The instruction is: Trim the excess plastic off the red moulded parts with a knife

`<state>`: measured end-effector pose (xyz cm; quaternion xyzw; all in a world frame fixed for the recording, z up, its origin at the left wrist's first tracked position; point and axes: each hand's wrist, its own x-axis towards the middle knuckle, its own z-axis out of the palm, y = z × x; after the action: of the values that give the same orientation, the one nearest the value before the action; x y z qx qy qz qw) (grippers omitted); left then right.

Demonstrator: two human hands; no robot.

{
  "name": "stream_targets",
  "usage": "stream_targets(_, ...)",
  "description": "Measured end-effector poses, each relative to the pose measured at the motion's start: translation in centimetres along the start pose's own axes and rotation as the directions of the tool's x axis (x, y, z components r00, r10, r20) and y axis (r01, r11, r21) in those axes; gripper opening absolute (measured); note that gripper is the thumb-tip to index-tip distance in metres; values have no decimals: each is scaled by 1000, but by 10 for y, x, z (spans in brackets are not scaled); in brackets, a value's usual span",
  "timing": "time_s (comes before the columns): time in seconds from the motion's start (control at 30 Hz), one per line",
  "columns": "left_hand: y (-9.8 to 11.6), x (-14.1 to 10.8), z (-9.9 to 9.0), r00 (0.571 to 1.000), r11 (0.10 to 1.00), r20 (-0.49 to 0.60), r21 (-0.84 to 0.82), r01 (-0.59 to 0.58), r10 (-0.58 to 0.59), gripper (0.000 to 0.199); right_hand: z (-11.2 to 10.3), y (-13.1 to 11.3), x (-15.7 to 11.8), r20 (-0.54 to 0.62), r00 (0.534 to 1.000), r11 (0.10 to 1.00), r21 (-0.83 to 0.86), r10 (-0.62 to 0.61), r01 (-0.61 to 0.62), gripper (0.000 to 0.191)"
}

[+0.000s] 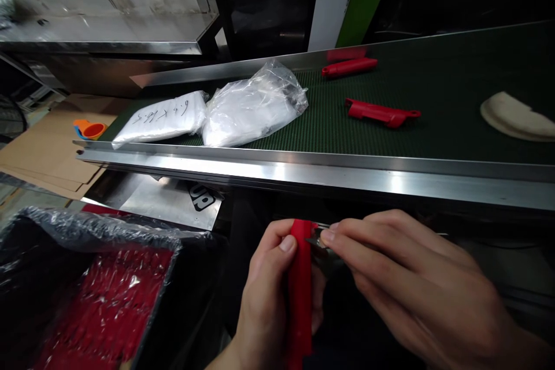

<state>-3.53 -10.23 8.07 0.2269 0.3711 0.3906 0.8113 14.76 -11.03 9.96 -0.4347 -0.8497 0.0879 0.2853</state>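
My left hand is wrapped round a long red plastic part, held upright in front of the conveyor's near edge. The thumb presses on the part's upper left side. Pinched between the fingers of my right hand is a small metal tool with thin pointed tips. Those tips meet the upper right edge of the red part, where a small bit of red sticks out. Most of the tool is hidden by my fingers. On the belt beyond lie a red part with a looped end and a slim red part.
A metal rail borders the belt. Two plastic bags, one with handwriting and one crumpled, lie left. A pale half-round piece sits right. A lined bin holds red parts. Cardboard bears an orange cup.
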Motion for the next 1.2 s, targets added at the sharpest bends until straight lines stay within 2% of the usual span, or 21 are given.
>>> stream_targets(0.43, 0, 1, 1, 997, 999, 53, -8, -52, 52, 29, -3, -1, 4, -111, 993, 998, -44, 40, -45, 34)
stream_targets(0.63, 0, -1, 1, 997, 999, 59, 8, -51, 51, 29, -5, -3, 5, -98, 995, 995, -91, 35, -44, 33)
stream_targets(0.9, 0, -1, 2, 996, 997, 62, -7, -71, 71, 29, -5, -2, 5, -104, 994, 996, -74, 41, -49, 35)
stream_targets(1.2, -2, -2, 0, 997, 999, 56, 8, -52, 51, 28, -4, -3, 0, -57, 998, 996, -73, 40, -44, 32)
